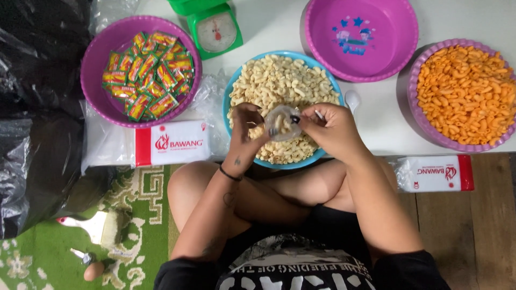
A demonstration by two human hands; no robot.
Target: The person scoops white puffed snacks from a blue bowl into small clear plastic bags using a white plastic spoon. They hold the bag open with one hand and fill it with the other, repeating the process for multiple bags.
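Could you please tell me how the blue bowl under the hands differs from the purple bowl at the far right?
The blue bowl holds pale, cream-coloured macaroni; the purple bowl holds bright orange macaroni. The blue bowl has a smooth rim, the purple bowl a scalloped one. Both hands work over the blue bowl; the purple bowl sits untouched. Both are round, nearly full, and on the white table.

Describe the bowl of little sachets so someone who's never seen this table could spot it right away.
Start at the white table and go to its far left end, left of the small green kitchen scale. There sits a round purple bowl. Unlike the other purple bowls, one empty and one full of orange pasta, it holds small red, green and yellow sachets.
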